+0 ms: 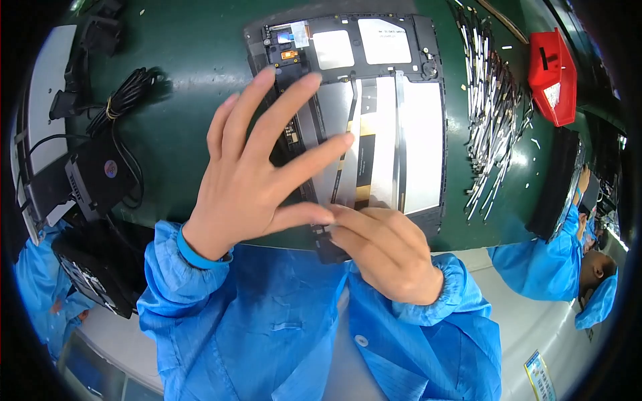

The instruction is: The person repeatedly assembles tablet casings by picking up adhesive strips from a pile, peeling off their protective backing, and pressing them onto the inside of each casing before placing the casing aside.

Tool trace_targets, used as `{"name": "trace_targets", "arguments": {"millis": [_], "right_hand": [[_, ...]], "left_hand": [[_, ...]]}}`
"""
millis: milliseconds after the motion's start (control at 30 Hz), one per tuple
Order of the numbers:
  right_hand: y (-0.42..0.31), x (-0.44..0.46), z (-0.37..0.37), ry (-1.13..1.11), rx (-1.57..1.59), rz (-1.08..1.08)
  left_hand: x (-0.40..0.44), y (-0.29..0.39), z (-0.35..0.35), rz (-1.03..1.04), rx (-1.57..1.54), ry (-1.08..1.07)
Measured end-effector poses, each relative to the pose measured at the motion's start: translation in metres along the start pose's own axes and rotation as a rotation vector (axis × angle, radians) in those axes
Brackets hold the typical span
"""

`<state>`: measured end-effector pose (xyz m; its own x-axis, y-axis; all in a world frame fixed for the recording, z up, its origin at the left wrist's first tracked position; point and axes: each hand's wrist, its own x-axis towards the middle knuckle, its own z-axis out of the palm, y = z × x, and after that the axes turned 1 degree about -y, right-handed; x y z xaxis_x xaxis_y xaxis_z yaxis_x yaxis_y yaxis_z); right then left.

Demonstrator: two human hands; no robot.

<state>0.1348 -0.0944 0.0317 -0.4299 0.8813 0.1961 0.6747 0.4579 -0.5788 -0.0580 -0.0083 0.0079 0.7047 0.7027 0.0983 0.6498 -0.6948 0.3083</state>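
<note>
A black device frame (422, 47) with silvery-white inner panels (424, 140) lies in front of me on the green table. Dark cables and a black-and-gold strip (365, 157) run down its middle. My left hand (247, 167) is spread over the device's left side, its fingers apart and nothing held in them. At the lower edge of the device, my right hand (388, 250) is closed in a pinch close to my left thumb. What lies between its fingertips is hidden.
A pile of thin strips (491, 113) lies on the green table (194, 40) at right, beside a red bin (554, 77). Bundled black cable (124, 100) and a black box (100, 177) are at left. People in blue sit at both sides.
</note>
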Motion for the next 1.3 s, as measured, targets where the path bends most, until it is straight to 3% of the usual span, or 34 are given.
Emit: {"name": "trace_targets", "arguments": {"millis": [33,200,267,333,400,600,667,733,800,867,933,1000,1067,1133,1167,1267,1300], "right_hand": [[0.002,0.0,-0.002,0.037,0.137,0.003],[-0.005,0.014,-0.03,-0.042,0.196,0.197],[-0.006,0.019,-0.031,-0.291,0.025,0.16],[-0.006,0.013,-0.02,-0.27,-0.051,0.107],[-0.012,0.007,-0.017,-0.387,-0.186,0.112],[-0.025,-0.017,0.003,-0.31,-0.32,0.058],[-0.024,-0.016,0.005,-0.357,-0.378,0.034],[-0.022,-0.013,0.001,-0.29,-0.367,0.024],[-0.013,-0.007,-0.016,-0.18,-0.167,0.07],[0.005,-0.009,-0.033,0.069,-0.167,0.217],[0.018,-0.011,-0.051,0.108,-0.202,0.573],[0.036,-0.019,-0.054,0.056,-0.193,0.608],[0.044,-0.028,-0.052,0.021,-0.179,0.692],[0.048,-0.032,-0.051,0.02,0.001,0.542],[0.054,-0.035,-0.047,0.12,0.09,0.477],[0.053,-0.036,-0.056,0.126,0.478,0.504],[0.052,-0.037,-0.057,0.098,0.611,0.519]], "left_hand": [[0.007,-0.003,0.0,-0.006,-0.016,0.017],[0.024,-0.006,0.003,-0.068,-0.135,0.105],[0.024,-0.005,0.004,-0.082,-0.185,0.105],[0.025,-0.006,0.004,-0.099,-0.246,0.15],[0.027,-0.006,0.008,-0.09,-0.222,0.15],[0.025,0.0,0.008,-0.173,-0.379,0.158],[0.019,0.003,0.01,-0.125,-0.281,0.147],[0.016,0.006,0.013,-0.169,-0.374,0.278],[0.006,0.014,0.016,-0.154,-0.63,0.494],[-0.021,0.035,0.007,-0.425,-0.732,0.472],[-0.052,0.053,0.014,-0.543,-0.418,0.264],[-0.061,0.075,0.012,-0.569,-0.274,0.09],[-0.059,0.091,0.012,-0.576,-0.336,0.075],[-0.055,0.101,0.018,-0.599,-0.276,0.124],[-0.057,0.101,0.021,-0.592,-0.374,0.155],[-0.057,0.104,0.013,-0.625,-0.621,0.279],[-0.052,0.106,0.005,-0.662,-1.016,0.421]]}}
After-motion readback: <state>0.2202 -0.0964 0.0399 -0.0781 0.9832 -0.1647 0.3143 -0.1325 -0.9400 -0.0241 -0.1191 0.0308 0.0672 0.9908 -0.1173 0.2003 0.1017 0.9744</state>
